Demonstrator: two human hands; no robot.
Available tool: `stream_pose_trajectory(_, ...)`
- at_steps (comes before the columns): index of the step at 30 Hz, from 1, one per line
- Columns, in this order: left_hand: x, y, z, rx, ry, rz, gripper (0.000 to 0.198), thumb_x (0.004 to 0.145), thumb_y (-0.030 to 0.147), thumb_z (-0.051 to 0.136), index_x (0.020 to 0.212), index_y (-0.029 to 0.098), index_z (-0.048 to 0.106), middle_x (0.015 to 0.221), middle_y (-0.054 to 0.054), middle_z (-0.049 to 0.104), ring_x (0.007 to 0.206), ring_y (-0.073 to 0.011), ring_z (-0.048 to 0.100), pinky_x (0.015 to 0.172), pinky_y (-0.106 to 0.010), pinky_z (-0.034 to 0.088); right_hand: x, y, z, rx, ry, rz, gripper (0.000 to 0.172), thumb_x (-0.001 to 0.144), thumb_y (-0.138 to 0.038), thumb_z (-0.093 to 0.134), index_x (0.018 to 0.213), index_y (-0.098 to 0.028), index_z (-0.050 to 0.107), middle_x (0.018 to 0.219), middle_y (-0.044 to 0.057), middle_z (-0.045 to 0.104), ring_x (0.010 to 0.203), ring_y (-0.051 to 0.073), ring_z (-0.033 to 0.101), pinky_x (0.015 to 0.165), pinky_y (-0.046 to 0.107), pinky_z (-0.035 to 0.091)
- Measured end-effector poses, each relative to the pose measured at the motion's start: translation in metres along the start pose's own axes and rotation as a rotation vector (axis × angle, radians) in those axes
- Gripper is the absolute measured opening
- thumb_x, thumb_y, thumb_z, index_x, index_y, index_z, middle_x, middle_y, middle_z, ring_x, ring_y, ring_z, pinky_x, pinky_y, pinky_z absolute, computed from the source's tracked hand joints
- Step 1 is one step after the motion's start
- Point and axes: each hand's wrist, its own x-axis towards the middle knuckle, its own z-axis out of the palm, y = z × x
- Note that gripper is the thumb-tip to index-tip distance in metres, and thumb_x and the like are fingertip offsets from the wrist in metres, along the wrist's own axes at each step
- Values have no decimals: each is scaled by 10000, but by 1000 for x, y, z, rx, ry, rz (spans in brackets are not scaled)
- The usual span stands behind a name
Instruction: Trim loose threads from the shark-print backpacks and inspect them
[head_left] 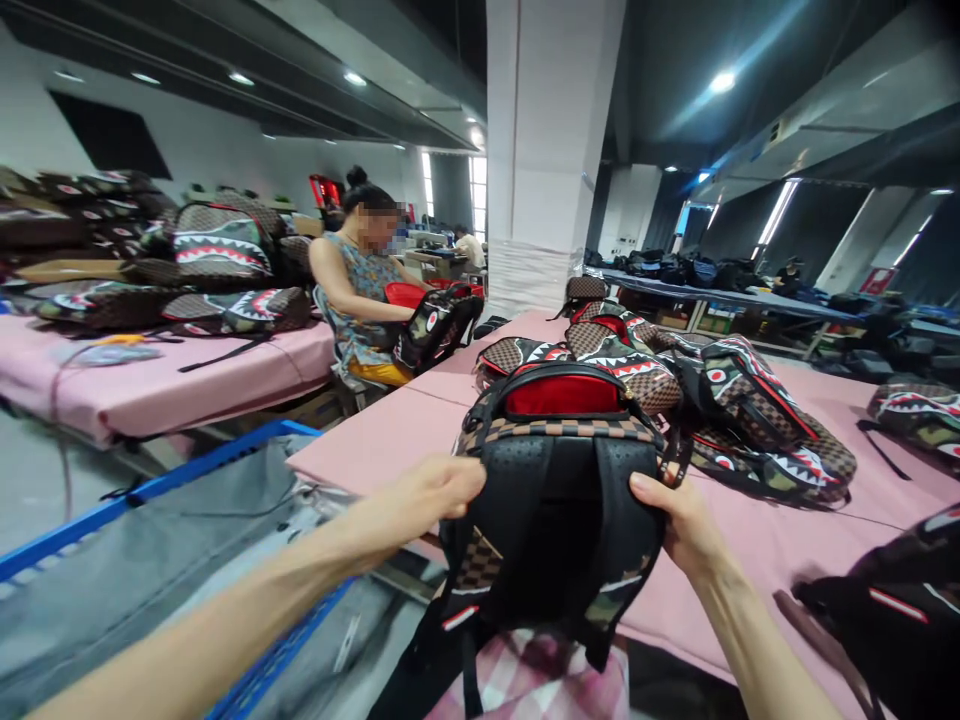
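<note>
A backpack (551, 500) stands upright in front of me at the edge of the pink table, its black padded back and shoulder straps facing me. Brown checks run along its top, and red lining shows through the open top. My left hand (450, 485) is closed at the bag's upper left side, fingers curled in. On the opposite side, my right hand (682, 515) grips the edge, with the thumb on the black back and the fingers mostly hidden behind. Below the bag, pink plaid cloth (536, 675) covers my lap.
Shark-mouth backpacks (780, 410) are heaped on the pink table (757, 560) behind and to the right. Another dark bag (892, 610) lies close on the right. A blue-rimmed grey bin (150, 570) stands left. Beyond, a seated person (367, 290) handles a backpack beside a white pillar (551, 150).
</note>
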Motion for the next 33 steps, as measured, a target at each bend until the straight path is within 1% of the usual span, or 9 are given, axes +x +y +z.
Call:
stream_pose_trajectory(4,10,6,61,-501,-154,-102,580,736,613,503,1053,141,618,688,-82,664,649,-204,631,622,-327,515,-6,5,-1,-38,82,-66,410,595,-342,766,965,-210,653,959,71,702,790,251,672,641,352,559)
stream_pose_trajectory(8,19,7,80,-239,-104,187,393,750,463,574,1027,196,654,938,-66,685,1000,-228,588,901,-351,459,-10,15,-3,-73,180,-191,448,635,-341,747,1044,-213,617,1029,60,682,901,244,645,755,368,546)
stream_pose_trajectory(11,21,-2,75,-161,-117,224,381,765,443,559,1041,198,651,1057,-68,664,1076,-240,555,931,-361,446,-12,19,-2,-116,177,-238,468,660,-332,733,1087,-206,590,1038,57,673,929,235,630,802,373,531)
stream_pose_trajectory(15,4,1,60,-389,-251,68,480,737,439,602,1129,164,577,948,-100,692,859,-245,651,764,-379,527,-31,9,11,-170,151,-233,458,647,-363,733,1057,-204,602,985,55,675,895,243,632,742,360,542)
stream_pose_trajectory(20,-12,65,24,-626,-250,12,342,829,378,483,1025,130,612,874,-77,690,771,-214,666,670,-335,533,-51,-43,39,-232,174,-290,432,614,-483,724,925,-196,637,824,54,667,811,257,642,619,328,537)
stream_pose_trajectory(24,40,90,8,-750,-251,-50,398,930,288,289,1006,82,621,850,-69,676,826,-184,658,669,-289,519,-5,-55,31,-205,245,-325,387,670,-524,666,878,-201,617,689,11,622,704,196,634,559,277,512)
stream_pose_trajectory(26,80,59,16,-837,-267,-126,375,921,294,344,1020,50,610,846,-97,682,837,-194,657,686,-281,533,27,-24,14,-154,266,-261,388,661,-523,671,851,-192,604,647,-8,604,609,151,606,518,248,492)
stream_pose_trajectory(29,120,-38,45,-958,-328,-376,411,904,369,395,986,28,610,842,-153,687,813,-215,664,692,-287,552,54,64,-12,-88,337,-52,399,593,-503,715,776,-177,575,586,-25,584,482,102,526,427,212,426)
stream_pose_trajectory(33,98,-174,91,-1031,-218,-697,349,906,341,422,929,50,614,829,-142,691,752,-184,669,696,-263,552,27,185,-23,-153,328,236,411,512,-464,758,580,-178,472,405,-89,403,335,36,297,309,179,219)
